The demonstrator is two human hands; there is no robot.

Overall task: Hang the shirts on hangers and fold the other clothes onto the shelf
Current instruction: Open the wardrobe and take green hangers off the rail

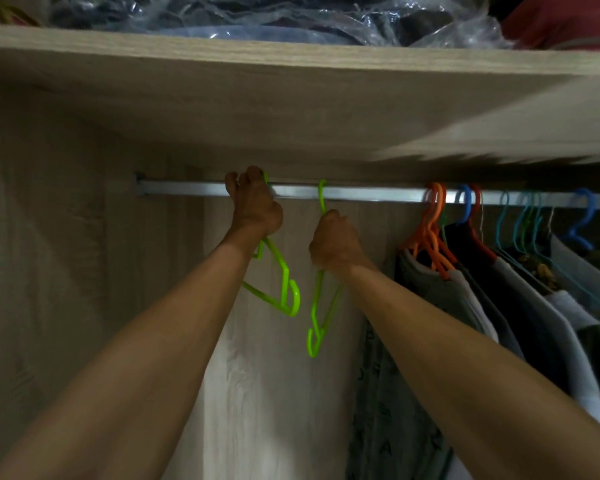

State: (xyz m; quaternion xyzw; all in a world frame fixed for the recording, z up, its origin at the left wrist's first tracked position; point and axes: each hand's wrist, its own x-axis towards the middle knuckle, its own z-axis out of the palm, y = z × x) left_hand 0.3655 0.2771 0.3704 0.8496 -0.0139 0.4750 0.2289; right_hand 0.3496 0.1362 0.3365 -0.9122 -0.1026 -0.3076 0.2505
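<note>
Two empty bright green plastic hangers hang on the metal wardrobe rail (pixel 368 194). My left hand (pixel 255 206) grips the neck of the left green hanger (pixel 281 278), fingers reaching up to its hook at the rail. My right hand (pixel 333 240) grips the neck of the right green hanger (pixel 317 317), whose hook sits over the rail above my fist. Both hanger bodies swing tilted below my hands. Shirts hang further right on orange hangers (pixel 430 237) and blue hangers (pixel 465 206).
A wooden shelf (pixel 257 98) runs just above the rail, with plastic-wrapped dark clothes (pixel 257 15) on top. Hung clothes (pixel 516 306) fill the right half of the rail. The wardrobe's back panel (pixel 84 271) shows behind the bare left stretch of the rail.
</note>
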